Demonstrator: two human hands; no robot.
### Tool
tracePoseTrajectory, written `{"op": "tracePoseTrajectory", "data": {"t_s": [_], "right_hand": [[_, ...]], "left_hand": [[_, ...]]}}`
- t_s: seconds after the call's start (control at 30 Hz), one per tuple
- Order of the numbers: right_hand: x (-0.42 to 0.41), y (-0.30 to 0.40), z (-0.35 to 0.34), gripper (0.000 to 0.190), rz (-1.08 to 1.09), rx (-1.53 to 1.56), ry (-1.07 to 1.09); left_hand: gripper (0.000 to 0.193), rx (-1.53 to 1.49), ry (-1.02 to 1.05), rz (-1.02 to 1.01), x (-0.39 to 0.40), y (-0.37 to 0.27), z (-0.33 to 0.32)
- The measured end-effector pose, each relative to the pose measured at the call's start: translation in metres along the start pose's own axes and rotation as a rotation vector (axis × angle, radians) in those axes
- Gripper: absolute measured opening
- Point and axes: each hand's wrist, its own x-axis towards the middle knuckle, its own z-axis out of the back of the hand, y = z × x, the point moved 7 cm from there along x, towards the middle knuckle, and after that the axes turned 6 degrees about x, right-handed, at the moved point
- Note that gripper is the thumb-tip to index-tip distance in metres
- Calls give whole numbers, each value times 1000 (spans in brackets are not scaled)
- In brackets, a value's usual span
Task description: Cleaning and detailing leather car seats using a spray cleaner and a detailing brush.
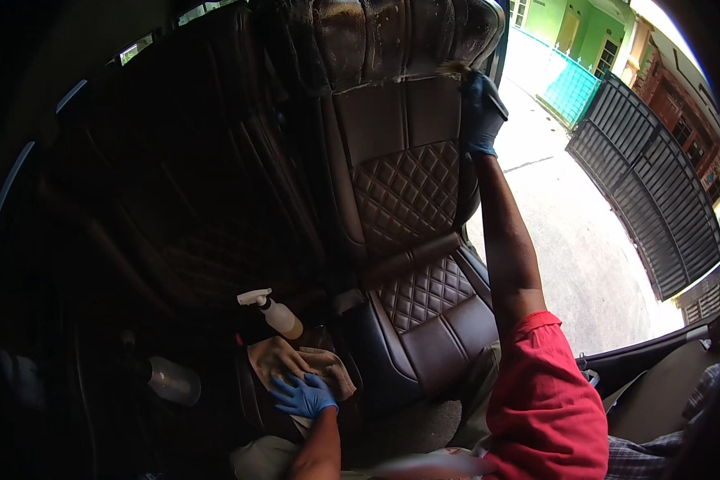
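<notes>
My right hand (483,117), in a blue glove, is raised at the outer side of a brown leather car seat backrest (375,114). It grips a brush (455,69) whose bristles touch the seam below the wet, shiny upper part of the backrest. My left hand (305,396), also in a blue glove, lies spread on a tan cloth (276,360) on the seat cushion. Behind the cloth a white spray bottle (283,319) with yellowish liquid leans at a tilt. Quilted diamond stitching covers the middle of the backrest and the cushion (426,294).
A second translucent bottle (174,381) lies in the dark at the left. At the right is the open car doorway, with the door panel (654,384) at the lower right. Outside are a paved driveway (564,240) and a dark metal gate (648,180).
</notes>
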Motion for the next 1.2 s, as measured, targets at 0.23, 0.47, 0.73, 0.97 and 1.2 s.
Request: {"op": "tracePoseTrajectory", "data": {"t_s": [0.23,0.47,0.73,0.97,1.2], "right_hand": [[-63,46,-79,22,333,-58,143],[-10,12,-11,27,195,-104,51],[-58,71,-86,29,319,-23,470],[18,28,-26,21,138,35,101],[28,65,-70,16,189,-107,459]], "left_hand": [[61,8,-13,6,0,6,-8],[61,-17,-16,-17,-4,-7,-4],[63,17,5,17,1,7,-10],[63,22,27,4,-1,-4,-4],[65,-3,63,9,0,3,-2]]}}
